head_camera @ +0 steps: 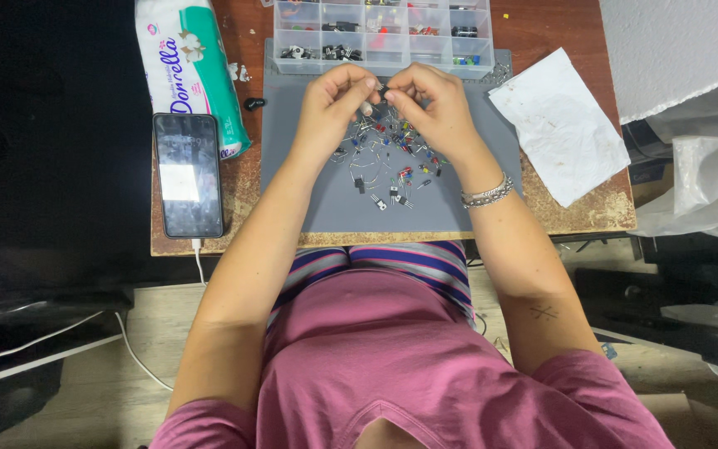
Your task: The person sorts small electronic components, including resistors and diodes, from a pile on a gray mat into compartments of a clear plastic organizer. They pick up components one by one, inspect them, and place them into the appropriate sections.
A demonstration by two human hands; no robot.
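Note:
My left hand (334, 104) and my right hand (430, 104) meet fingertip to fingertip above a grey mat (309, 208). Between the fingertips both hands pinch a small dark electronic component (381, 88). Under the hands lies a loose pile of small electronic parts (388, 162) with wire legs, some red, blue and black. A silver bracelet (486, 194) circles my right wrist. Just beyond the hands stands a clear plastic compartment box (384, 37) with sorted parts in its cells.
A phone (187, 175) lies on the wooden table left of the mat, with a cable running off its near end. A white and green soft pack (191, 66) lies behind it. A crumpled white paper (558, 125) rests at the right. Plastic bags (700, 175) sit off the table's right side.

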